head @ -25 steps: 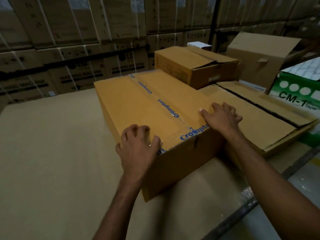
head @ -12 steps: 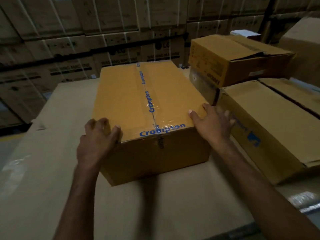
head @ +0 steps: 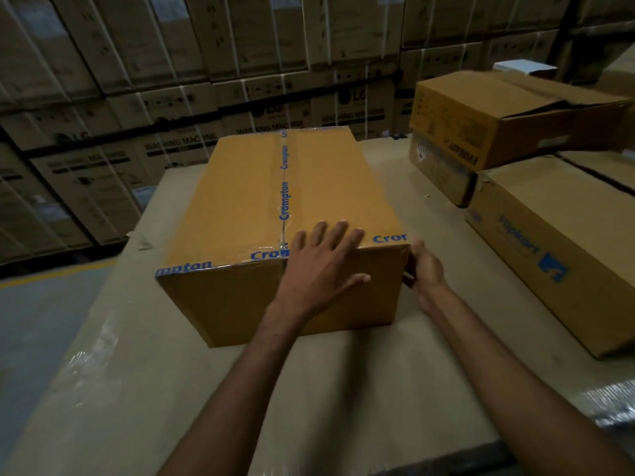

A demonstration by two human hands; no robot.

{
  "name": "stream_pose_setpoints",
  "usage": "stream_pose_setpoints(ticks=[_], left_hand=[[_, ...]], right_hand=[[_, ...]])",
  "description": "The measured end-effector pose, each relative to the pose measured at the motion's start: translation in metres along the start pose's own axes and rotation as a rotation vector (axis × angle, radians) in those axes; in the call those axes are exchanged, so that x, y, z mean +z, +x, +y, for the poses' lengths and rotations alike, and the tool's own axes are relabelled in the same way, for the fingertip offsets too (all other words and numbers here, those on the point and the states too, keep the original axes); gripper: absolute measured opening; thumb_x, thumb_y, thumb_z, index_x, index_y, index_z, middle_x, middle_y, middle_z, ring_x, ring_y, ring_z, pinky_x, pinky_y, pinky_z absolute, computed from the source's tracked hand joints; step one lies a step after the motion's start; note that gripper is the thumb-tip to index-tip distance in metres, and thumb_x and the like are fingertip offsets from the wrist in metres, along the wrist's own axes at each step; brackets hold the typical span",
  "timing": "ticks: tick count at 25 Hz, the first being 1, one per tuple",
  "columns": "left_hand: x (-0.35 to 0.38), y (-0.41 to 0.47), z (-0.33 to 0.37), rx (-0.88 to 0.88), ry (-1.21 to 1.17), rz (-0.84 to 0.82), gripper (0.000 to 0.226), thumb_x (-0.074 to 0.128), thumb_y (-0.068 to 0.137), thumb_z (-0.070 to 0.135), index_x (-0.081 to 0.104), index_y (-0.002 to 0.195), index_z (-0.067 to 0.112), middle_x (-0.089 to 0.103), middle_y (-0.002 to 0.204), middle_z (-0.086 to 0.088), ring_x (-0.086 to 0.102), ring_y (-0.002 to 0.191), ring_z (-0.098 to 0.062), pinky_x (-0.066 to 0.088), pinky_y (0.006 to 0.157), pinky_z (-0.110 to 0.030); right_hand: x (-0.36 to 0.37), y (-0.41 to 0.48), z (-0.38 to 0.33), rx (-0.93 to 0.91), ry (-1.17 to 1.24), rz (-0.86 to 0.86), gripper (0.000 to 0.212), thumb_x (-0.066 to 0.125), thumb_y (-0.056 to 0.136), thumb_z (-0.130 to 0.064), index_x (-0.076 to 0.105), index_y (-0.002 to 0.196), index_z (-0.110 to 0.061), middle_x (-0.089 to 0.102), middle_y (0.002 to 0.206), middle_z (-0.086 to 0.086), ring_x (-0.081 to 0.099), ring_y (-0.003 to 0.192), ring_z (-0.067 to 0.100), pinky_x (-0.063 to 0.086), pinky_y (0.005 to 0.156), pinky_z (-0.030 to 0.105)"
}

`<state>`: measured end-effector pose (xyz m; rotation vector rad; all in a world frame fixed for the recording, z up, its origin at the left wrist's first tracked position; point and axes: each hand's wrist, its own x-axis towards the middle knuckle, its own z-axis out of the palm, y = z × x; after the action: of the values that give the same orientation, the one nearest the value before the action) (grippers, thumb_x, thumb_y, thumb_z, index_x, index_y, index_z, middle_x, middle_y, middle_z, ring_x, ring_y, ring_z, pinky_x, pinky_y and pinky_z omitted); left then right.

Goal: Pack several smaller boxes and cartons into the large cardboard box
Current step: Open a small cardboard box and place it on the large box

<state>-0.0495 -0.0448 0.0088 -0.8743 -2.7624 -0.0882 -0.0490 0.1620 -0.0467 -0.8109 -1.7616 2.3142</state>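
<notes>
A large cardboard box (head: 240,201), sealed along its top with clear tape printed in blue "Crompton", stands on a wide cardboard surface (head: 309,389). My left hand (head: 319,269) lies flat over the middle of the box's near top edge, fingers straight and spread on the lid. At the box's near right corner, my right hand (head: 427,273) rests against the side wall. Its thumb points up and its fingers are mostly hidden behind the corner. Smaller cartons sit to the right.
To the right lie a long Flipkart carton (head: 549,242), a small carton (head: 439,173) and, on top of them, an open-flapped box (head: 488,111). Strapped washing machine cartons (head: 206,80) wall the back. The floor with a yellow line (head: 51,273) drops off at left.
The box has turned so its short end faces me. My left hand slid from the near left corner to the middle of the near edge. My right hand dropped to the right side wall.
</notes>
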Motion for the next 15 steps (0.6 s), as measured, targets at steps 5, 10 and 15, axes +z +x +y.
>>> stream_pose_setpoints(ticks=[5, 10, 15], left_hand=[[0.019, 0.009, 0.015, -0.012, 0.108, 0.142, 0.074, 0.053, 0.092, 0.067, 0.035, 0.154, 0.031, 0.037, 0.162, -0.004, 0.035, 0.147, -0.035, 0.032, 0.114, -0.053], [0.030, 0.024, 0.036, -0.055, 0.138, 0.199, 0.072, 0.059, 0.089, 0.060, 0.038, 0.152, 0.032, 0.041, 0.158, -0.007, 0.039, 0.142, -0.037, 0.034, 0.110, -0.054], [0.020, 0.021, 0.031, -0.092, 0.126, 0.294, 0.068, 0.056, 0.092, 0.059, 0.039, 0.152, 0.034, 0.043, 0.157, -0.004, 0.041, 0.142, -0.034, 0.034, 0.110, -0.051]], right_hand=[[-0.002, 0.007, 0.052, 0.194, -0.051, -0.072, 0.043, 0.039, 0.108, -0.049, 0.071, 0.100, -0.022, 0.078, 0.072, -0.004, 0.073, 0.060, 0.010, 0.055, 0.052, 0.023], [0.001, 0.016, 0.051, 0.276, 0.075, -0.104, 0.052, 0.041, 0.107, -0.052, 0.075, 0.086, -0.019, 0.074, 0.064, 0.001, 0.070, 0.050, 0.014, 0.051, 0.042, 0.019], [-0.006, 0.014, 0.046, 0.359, 0.083, -0.088, 0.041, 0.061, 0.094, -0.053, 0.071, 0.084, -0.015, 0.064, 0.065, 0.002, 0.059, 0.049, 0.017, 0.044, 0.042, 0.020]])
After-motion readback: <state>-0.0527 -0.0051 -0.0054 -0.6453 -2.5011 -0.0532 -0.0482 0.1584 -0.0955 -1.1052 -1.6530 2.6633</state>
